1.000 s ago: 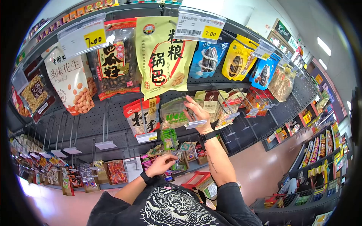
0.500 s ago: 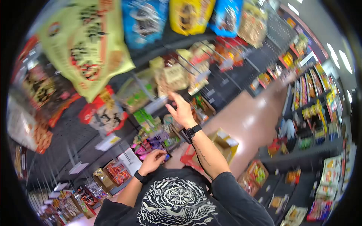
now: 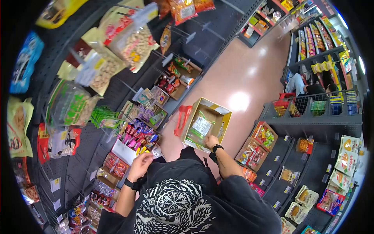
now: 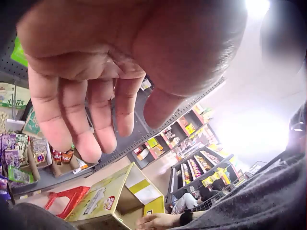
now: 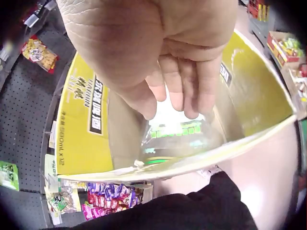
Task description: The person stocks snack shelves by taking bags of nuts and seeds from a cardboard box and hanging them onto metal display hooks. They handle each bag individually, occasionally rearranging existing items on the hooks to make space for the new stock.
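In the head view, the dark rim cuts off the yellow bag (image 3: pixel 58 13) at ten o'clock. In the right wrist view, glare and the right hand (image 5: pixel 153 43) hide part of the clear packet (image 5: pixel 177 136). The left wrist view crops the left hand (image 4: pixel 105 38) at eleven o'clock and the box (image 4: pixel 96 203) at seven.

The head view is bright, its ceiling lights (image 3: pixel 362 64) and the floor (image 3: pixel 239 102) glaring white, its shelf lines bowed towards black, rounded edges. Strong light washes out the left wrist view's right side, leaving the left hand (image 4: pixel 110 72) partly shadowed. In the right wrist view, glare bleaches the bag (image 5: pixel 175 127), whose print seems slightly blurred.
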The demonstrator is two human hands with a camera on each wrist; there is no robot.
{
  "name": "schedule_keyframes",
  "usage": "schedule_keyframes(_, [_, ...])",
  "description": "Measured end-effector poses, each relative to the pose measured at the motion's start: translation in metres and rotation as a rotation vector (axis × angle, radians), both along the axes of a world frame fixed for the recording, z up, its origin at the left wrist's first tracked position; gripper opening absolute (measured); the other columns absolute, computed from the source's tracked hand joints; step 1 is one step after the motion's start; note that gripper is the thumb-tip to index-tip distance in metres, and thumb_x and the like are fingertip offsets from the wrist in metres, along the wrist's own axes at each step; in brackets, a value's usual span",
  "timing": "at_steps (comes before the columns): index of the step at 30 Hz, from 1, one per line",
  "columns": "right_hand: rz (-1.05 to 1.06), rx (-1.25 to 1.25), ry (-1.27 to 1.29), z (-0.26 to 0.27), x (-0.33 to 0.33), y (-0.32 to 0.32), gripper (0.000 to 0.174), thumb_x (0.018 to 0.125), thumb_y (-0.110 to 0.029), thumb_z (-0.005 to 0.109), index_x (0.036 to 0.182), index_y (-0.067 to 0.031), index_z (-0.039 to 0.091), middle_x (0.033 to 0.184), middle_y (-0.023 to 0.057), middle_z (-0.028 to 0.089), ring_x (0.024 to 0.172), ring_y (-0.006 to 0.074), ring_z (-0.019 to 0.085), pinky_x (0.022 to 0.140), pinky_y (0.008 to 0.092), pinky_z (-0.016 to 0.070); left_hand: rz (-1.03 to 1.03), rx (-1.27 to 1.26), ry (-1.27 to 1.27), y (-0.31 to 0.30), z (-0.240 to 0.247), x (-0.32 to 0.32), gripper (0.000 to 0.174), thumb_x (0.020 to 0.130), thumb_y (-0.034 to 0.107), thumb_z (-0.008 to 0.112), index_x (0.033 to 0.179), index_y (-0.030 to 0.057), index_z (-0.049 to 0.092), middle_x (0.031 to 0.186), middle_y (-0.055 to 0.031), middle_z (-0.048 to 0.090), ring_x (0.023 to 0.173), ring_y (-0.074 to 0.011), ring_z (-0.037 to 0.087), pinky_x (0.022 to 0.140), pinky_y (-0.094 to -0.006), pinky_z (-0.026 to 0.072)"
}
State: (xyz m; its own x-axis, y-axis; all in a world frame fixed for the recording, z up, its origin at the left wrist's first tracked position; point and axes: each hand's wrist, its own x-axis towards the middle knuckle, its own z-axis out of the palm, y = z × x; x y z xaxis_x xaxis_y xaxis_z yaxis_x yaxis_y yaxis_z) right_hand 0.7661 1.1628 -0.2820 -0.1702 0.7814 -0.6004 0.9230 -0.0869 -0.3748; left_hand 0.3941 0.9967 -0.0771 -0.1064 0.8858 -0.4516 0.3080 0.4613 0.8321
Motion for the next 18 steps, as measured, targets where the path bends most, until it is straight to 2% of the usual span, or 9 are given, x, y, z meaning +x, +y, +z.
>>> schedule_keyframes(2, [0.121, -0.141, -0.064, -0.027, 0.001, 0.001, 0.036, 0.078, -0.034, 0.057, 0.101, -0.0075, 0.064, 0.101, 0.0219, 0.063, 0.097, 0.0365, 0.059, 0.084, 0.0417, 0.0472, -0.009, -0.058, 0.011, 0.003, -0.003, 0.020, 0.022, 0.088, 0.016, 0.059, 0.106, 0.0029, 0.060, 0.097, -0.0081, 0.066, 0.086, -0.0163, 0.063, 0.074, -0.0275, 0.0496])
schedule_keyframes(3, [0.125, -0.166, -0.052, -0.041, -0.002, 0.000, 0.036, 0.078, -0.034, 0.057, 0.101, -0.0075, 0.064, 0.101, 0.0219, 0.063, 0.097, 0.0365, 0.059, 0.084, 0.0417, 0.0472, -0.011, -0.107, 0.000, 0.005, 0.004, 0.033, 0.022, 0.088, 0.015, 0.059, 0.106, 0.0032, 0.060, 0.097, -0.0075, 0.066, 0.087, -0.0155, 0.062, 0.075, -0.0270, 0.0492])
schedule_keyframes(5, [0.342, -0.262, 0.039, -0.061, -0.008, -0.005, 0.051, 0.079, -0.048, 0.055, 0.111, -0.0087, 0.062, 0.110, 0.0203, 0.061, 0.103, 0.0349, 0.057, 0.088, 0.0401, 0.0452, 0.026, -0.148, -0.083, -0.007, -0.008, 0.050, 0.021, 0.088, 0.012, 0.057, 0.108, 0.0037, 0.060, 0.099, -0.0059, 0.066, 0.088, -0.0138, 0.061, 0.076, -0.0255, 0.0482])
schedule_keyframes(8, [0.309, -0.475, 0.064, -0.056, -0.020, -0.008, 0.061, 0.082, -0.058, 0.050, 0.119, -0.0103, 0.058, 0.112, 0.0179, 0.061, 0.104, 0.0345, 0.057, 0.090, 0.0390, 0.0441, 0.087, -0.210, -0.104, -0.018, -0.004, 0.075, 0.021, 0.089, 0.011, 0.057, 0.107, 0.0033, 0.060, 0.100, -0.0053, 0.065, 0.088, -0.0129, 0.061, 0.075, -0.0254, 0.0482])
schedule_keyframes(9, [0.358, -0.485, 0.073, -0.059, -0.020, -0.008, 0.061, 0.085, -0.058, 0.043, 0.123, -0.0112, 0.054, 0.114, 0.0176, 0.060, 0.106, 0.0343, 0.056, 0.091, 0.0389, 0.0433, 0.114, -0.211, -0.101, -0.019, -0.001, 0.082, 0.020, 0.088, 0.011, 0.058, 0.107, 0.0029, 0.060, 0.099, -0.0051, 0.065, 0.087, -0.0122, 0.061, 0.074, -0.0249, 0.0479])
schedule_keyframes(14, [0.384, -0.446, 0.036, -0.149, -0.003, -0.026, 0.060, 0.087, -0.058, 0.037, 0.124, -0.0131, 0.054, 0.116, 0.0185, 0.059, 0.109, 0.0344, 0.054, 0.092, 0.0406, 0.0429, 0.277, -0.220, -0.053, -0.032, 0.001, 0.103, 0.020, 0.089, 0.012, 0.058, 0.106, 0.0021, 0.060, 0.096, -0.0047, 0.065, 0.085, -0.0102, 0.060, 0.072, -0.0237, 0.0464])
schedule_keyframes(16, [0.083, -0.334, -0.027, -0.203, 0.011, -0.048, 0.057, 0.087, -0.051, 0.043, 0.121, -0.0058, 0.054, 0.120, 0.0235, 0.054, 0.109, 0.0357, 0.054, 0.092, 0.0428, 0.0423, 0.342, -0.247, -0.062, -0.047, 0.002, 0.112, 0.020, 0.089, 0.012, 0.058, 0.106, 0.0020, 0.060, 0.095, -0.0043, 0.065, 0.084, -0.0094, 0.059, 0.071, -0.0230, 0.0456])
schedule_keyframes(17, [0.055, -0.441, -0.116, -0.164, 0.002, -0.034, 0.052, 0.089, -0.045, 0.043, 0.124, -0.0070, 0.052, 0.121, 0.0231, 0.054, 0.109, 0.0362, 0.054, 0.092, 0.0434, 0.0418, 0.353, -0.268, -0.083, -0.052, 0.000, 0.115, 0.020, 0.089, 0.013, 0.058, 0.106, 0.0022, 0.061, 0.094, -0.0035, 0.065, 0.083, -0.0086, 0.058, 0.071, -0.0225, 0.0450])
schedule_keyframes(18, [0.056, -0.437, -0.108, -0.192, 0.007, -0.037, 0.052, 0.089, -0.045, 0.043, 0.124, -0.0070, 0.052, 0.121, 0.0231, 0.054, 0.109, 0.0362, 0.054, 0.092, 0.0434, 0.0418, 0.365, -0.282, -0.104, -0.054, -0.002, 0.119, 0.020, 0.089, 0.013, 0.058, 0.106, 0.0024, 0.061, 0.094, -0.0027, 0.065, 0.082, -0.0079, 0.057, 0.071, -0.0221, 0.0443])
